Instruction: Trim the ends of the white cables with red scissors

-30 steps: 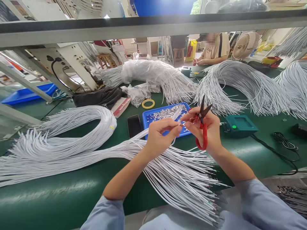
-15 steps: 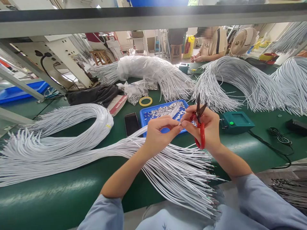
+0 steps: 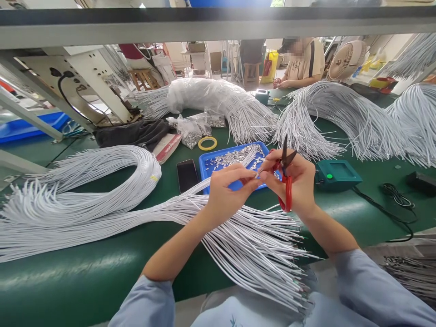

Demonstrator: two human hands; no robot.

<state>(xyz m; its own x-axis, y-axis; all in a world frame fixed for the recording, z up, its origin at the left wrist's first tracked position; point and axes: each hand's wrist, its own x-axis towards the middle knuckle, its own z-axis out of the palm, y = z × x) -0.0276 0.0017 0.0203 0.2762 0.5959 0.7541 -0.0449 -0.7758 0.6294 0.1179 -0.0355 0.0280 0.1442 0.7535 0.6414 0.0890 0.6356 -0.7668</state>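
Observation:
My left hand (image 3: 223, 190) is closed in a pinch on a white wire (image 3: 256, 175), its tip pointing right. Close beside it, the thumb and forefinger of my right hand (image 3: 301, 184) meet at the wire's tip; whether they hold a small part there is hidden. Red-handled scissors (image 3: 288, 195) hang in my right hand, dark blades pointing up and slightly apart. Beneath both hands a bundle of white wires (image 3: 252, 236) fans out to the right. Behind the fingers lies a blue tray (image 3: 203, 171) with small metal terminals (image 3: 228, 157) and several wire ends.
A phone (image 3: 187, 176), yellow tape roll (image 3: 207, 144) and bagged metal parts (image 3: 192, 131) lie around the tray. A green device (image 3: 339, 176) with a cord stands right. Coiled wires (image 3: 143, 177) lie left, larger bundles (image 3: 299, 122) behind. A person (image 3: 303, 63) sits opposite. A shelf beam (image 3: 218, 32) crosses above.
My right hand has shifted slightly right with the scissors, and its fingertips have drawn a little away from the left ones, showing more of the wire tip. The view has shifted slightly.

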